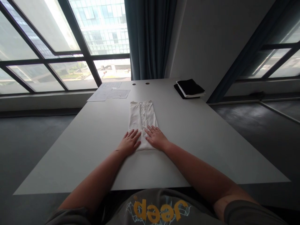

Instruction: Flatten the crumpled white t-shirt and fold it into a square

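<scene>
A folded white garment point(143, 115) lies flat on the white table point(98, 125), longer than it is wide, with a gathered edge at its far end and a seam or placket down the middle. My left hand point(130, 142) rests palm down over its near left side, fingers stretched out. On the near right side lies my right hand point(156, 137), also flat with its fingers spread. Both touch the cloth without gripping it. The palms hide parts of the garment's side edges. Which kind of garment it is, I cannot tell.
Sheets of paper point(118, 93) lie at the table's far left corner. A stack of black and white folded cloth point(190, 87) sits at the far right. Two round holes are near the back edge. Beyond are a blue curtain point(150, 40) and windows.
</scene>
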`<state>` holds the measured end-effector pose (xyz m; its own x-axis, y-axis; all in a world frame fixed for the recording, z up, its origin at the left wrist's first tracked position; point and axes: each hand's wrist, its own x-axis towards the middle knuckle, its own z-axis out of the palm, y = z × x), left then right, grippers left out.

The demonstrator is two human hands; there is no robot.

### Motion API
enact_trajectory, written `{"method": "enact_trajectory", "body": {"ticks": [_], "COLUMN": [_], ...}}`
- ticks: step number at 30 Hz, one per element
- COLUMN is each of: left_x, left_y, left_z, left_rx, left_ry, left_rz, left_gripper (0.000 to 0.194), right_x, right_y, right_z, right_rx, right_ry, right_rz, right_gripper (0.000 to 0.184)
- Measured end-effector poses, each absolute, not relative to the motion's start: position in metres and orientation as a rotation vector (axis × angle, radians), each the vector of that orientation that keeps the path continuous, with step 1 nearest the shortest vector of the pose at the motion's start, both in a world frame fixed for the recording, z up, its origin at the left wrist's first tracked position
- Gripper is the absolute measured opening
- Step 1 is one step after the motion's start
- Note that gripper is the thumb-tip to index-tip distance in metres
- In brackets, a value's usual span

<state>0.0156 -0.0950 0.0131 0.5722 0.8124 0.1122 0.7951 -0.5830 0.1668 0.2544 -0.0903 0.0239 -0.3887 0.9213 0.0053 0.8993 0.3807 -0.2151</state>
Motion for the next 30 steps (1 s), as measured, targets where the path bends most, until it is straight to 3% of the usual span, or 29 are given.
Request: {"method": "enact_trajectory", "body": {"ticks": [9, 15, 19, 25, 30], "left_x": [0.014, 0.005, 0.0, 0.005, 0.019], "left_y": [-0.127, -0.153, -0.088, 0.058, 0.134], "left_z": [0.008, 0.011, 0.015, 0.012, 0.008], "left_rx": [2.618, 2.556, 2.504, 2.328, 2.267], "left_ry": [1.374, 1.342, 1.437, 1.818, 1.828], "left_rz": [0.22, 0.399, 0.44, 0.396, 0.401], "left_gripper": [0.065, 0.053, 0.05, 0.056, 0.054], "right_x": [0.265, 0.278, 0.3, 0.324, 0.32], "right_y": [-0.126, -0.147, -0.085, 0.055, 0.122], "right_z": [0.022, 0.024, 0.031, 0.012, 0.001], "right_rx": [-1.611, -1.458, -1.339, -1.788, -1.853], "right_ry": [-2.563, -2.611, -2.596, -2.277, -2.193], "right_rz": [0.321, 0.313, 0.196, 0.181, 0.216], "right_gripper": [0.064, 0.064, 0.055, 0.052, 0.053]}}
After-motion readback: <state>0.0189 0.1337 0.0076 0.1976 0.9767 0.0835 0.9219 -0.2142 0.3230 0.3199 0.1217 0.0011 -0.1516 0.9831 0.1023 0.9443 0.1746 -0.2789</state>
